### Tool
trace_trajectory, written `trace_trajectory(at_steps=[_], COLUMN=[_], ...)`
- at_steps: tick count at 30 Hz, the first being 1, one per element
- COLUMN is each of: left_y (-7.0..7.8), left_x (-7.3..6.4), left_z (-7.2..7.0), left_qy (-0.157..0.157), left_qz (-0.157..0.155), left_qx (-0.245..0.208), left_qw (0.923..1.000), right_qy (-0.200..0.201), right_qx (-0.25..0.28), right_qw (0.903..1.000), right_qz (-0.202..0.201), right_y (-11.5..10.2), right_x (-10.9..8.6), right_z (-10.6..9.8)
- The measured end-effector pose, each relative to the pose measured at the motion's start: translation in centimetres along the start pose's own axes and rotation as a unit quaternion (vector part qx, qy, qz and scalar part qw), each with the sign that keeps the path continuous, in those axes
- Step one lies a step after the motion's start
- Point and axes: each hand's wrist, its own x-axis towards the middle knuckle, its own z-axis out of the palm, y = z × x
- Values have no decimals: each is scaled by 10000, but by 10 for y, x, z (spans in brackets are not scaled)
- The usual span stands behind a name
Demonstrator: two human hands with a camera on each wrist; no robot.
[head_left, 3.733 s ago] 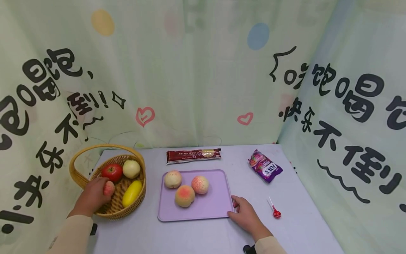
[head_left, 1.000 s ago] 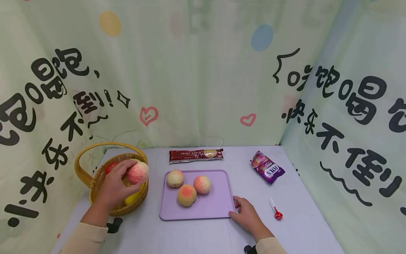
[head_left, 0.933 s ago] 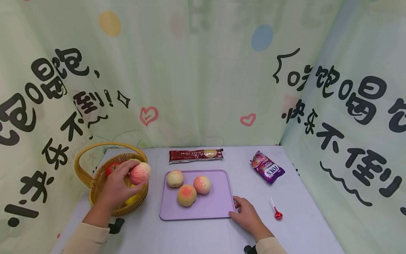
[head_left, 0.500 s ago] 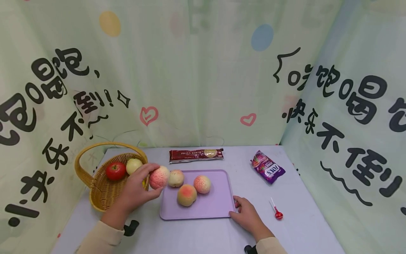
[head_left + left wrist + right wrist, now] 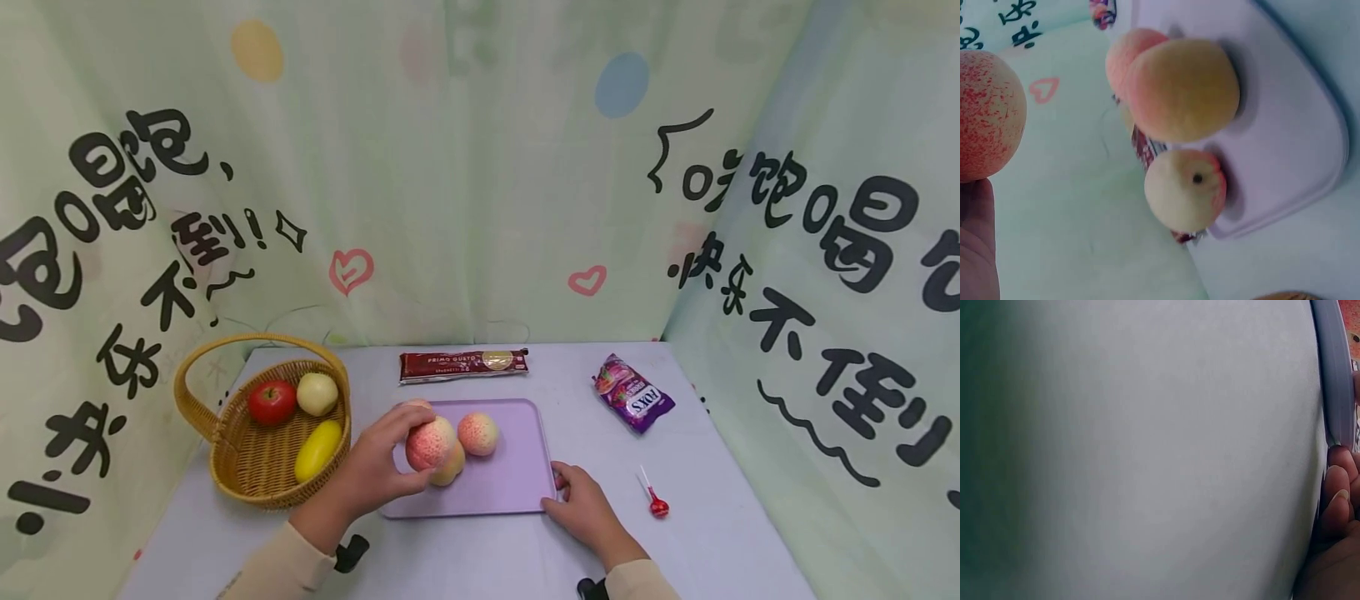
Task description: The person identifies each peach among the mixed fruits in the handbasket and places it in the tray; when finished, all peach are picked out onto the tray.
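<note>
My left hand (image 5: 371, 471) holds a pink speckled peach (image 5: 430, 443) between thumb and fingers, over the left part of the lilac tray (image 5: 510, 492). On the tray sit a yellow-orange peach (image 5: 1185, 90), a pale peach (image 5: 1179, 190) and a pink-speckled peach (image 5: 477, 434). In the head view, the held peach partly covers the yellow-orange one, and the pale one is mostly hidden behind my fingers. My right hand (image 5: 585, 508) grips the tray's edge near its front right corner, thumb on the near side; the right wrist view shows curled fingertips (image 5: 1337, 481) against the rim.
Left of the tray stands a wicker basket (image 5: 251, 458) with a tall handle, holding a tomato (image 5: 272, 403), a pale round fruit (image 5: 317, 394) and a yellow elongated fruit (image 5: 318, 451). Behind the tray lies a spaghetti packet (image 5: 463, 365). To the right are a purple snack bag (image 5: 633, 394) and a red lollipop (image 5: 657, 506).
My left hand has lifted the pink peach from the basket and carried it rightward over the tray. The right hand has stayed at the tray's corner.
</note>
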Motion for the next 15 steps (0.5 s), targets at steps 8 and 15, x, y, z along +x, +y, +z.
trace_trajectory(at_steps=[8,15], left_y=[2,0], left_x=[2,5], left_z=[26,45], left_qy=[-192,-221], left_qz=[-3,-91], left_qx=[-120,-311], left_qw=[9997,9992], right_qy=[-27,-7], right_qx=[1,46], right_qw=[10000,10000], right_qz=[49,11], right_y=[2,1], right_x=[0,0], right_z=[1,0])
